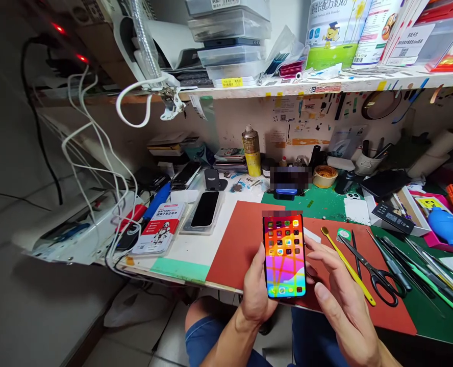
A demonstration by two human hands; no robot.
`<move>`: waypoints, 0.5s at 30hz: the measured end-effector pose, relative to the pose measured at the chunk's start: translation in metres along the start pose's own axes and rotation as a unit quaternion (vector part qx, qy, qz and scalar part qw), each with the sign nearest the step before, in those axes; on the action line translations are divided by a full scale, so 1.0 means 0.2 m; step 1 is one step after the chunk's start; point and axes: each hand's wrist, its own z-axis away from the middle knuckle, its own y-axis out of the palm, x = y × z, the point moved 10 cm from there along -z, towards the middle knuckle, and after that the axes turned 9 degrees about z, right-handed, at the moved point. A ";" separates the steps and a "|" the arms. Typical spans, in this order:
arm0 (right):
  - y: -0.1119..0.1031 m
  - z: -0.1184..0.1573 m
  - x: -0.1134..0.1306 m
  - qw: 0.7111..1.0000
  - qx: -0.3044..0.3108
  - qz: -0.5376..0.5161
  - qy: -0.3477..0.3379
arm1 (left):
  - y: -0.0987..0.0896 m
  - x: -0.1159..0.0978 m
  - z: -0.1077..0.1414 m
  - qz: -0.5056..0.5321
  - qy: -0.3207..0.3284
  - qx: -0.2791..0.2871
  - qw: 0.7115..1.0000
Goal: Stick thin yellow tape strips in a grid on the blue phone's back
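A smartphone (284, 260) with a lit home screen of app icons is held upright over the front edge of the red-brown mat (232, 239). My left hand (255, 290) is wrapped round its left side, thumb along the edge. At the phone's right side is my right hand (341, 295), its fingers apart; some fingertips are close to the phone's edge, and whether they touch it is unclear. Right of that hand, a yellow brush (348, 266) and black scissors (377, 275) lie on the mat.
A second phone (205, 209) on a clear case and a battery box (159, 228) lie left. White cables (96, 132) hang at the far left. A spray can (251, 153) stands behind. Tweezers and tools (413, 265) cover the right side, below a loaded shelf (249, 92).
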 end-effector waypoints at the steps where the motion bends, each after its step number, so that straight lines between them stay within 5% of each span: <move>1: 0.00 0.01 -0.01 1.000 -0.001 -0.011 0.006 | 0.00 0.00 0.00 -0.003 -0.001 0.003 1.000; 11: 0.00 0.04 0.00 0.999 -0.042 -0.021 0.013 | 0.03 0.02 0.05 -0.032 -0.038 0.030 0.998; 15: -0.05 0.02 -0.11 0.991 -0.091 -0.039 0.092 | 0.02 0.02 0.09 -0.016 -0.027 0.016 0.999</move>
